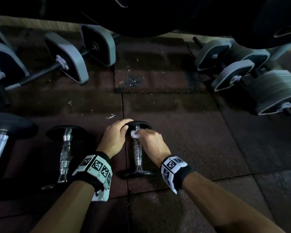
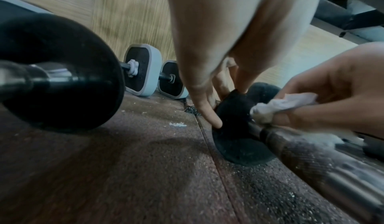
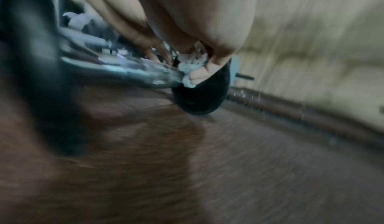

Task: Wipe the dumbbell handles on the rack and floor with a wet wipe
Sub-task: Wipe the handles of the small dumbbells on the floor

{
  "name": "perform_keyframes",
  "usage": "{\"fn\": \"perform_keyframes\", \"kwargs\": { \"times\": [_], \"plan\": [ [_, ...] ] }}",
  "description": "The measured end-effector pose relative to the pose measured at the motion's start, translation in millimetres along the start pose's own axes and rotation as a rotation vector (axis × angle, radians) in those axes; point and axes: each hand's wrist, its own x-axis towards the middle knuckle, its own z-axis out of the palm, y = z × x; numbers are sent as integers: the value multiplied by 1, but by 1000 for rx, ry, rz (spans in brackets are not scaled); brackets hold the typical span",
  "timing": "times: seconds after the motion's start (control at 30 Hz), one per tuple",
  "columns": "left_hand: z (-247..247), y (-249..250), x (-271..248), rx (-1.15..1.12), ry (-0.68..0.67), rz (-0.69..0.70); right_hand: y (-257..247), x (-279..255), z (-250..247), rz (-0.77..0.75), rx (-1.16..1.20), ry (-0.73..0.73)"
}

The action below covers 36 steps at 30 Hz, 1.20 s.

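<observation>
1. Chrome-handled small dumbbell [image 1: 138, 148] lies on the rubber floor mat [image 1: 200, 140], beside a seam between mat tiles, its black end plates pointing toward and away from the person.
2. Left hand [image 1: 114, 137] rests over the far end plate [image 2: 234, 112], its fingers [image 2: 207, 109] curled round the plate's rim.
3. Right hand [image 1: 151, 142] pinches a crumpled white wet wipe [image 1: 134, 134] against the handle [image 2: 311, 158], just beside the far plate; thumb and fingers are closed on the wipe.
4. Two larger chrome-handled dumbbells [image 1: 65, 153] lie to the left; grey-plated adjustable dumbbells [image 1: 242, 73] sit farther back on both sides.
</observation>
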Motion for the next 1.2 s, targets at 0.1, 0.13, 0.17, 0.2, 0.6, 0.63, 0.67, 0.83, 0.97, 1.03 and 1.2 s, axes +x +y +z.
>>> {"fn": "perform_keyframes", "kwargs": {
  "times": [0.1, 0.13, 0.17, 0.2, 0.6, 0.63, 0.67, 0.83, 0.97, 1.03, 1.2],
  "plan": [
    [-3, -3, -1, -12, 5, -19, 2, -7, 3, 134, 134, 20],
    [-3, -3, -1, -7, 8, -12, 9, -5, 4, 218, 184, 69],
    [-3, -4, -1, 1, 17, -3, 16, -2, 4, 312, 222, 96],
    [-3, -4, -2, 5, 24, 5, 22, 1, 5, 392, 251, 81],
    [4, -7, -6, 2, 44, -38, 10, 3, 18, 482, 572, 41],
    [4, -8, -6, 2, 46, -34, 7, -2, 18, 457, 558, 88],
    [4, -8, -6, 1, 45, -33, 4, -5, 20, 427, 549, 134],
    [5, -7, -8, -20, 41, -28, -7, -12, 22, 173, 388, 249],
    [7, -5, -16, -127, 0, -29, -15, -14, 19, 93, 300, 195],
    [10, 3, -31, -176, 107, 4, -16, -18, 15, 88, 385, 153],
    [19, 7, -63, -467, 62, -175, -19, -32, 17, 270, 789, 252]
  ]
}}
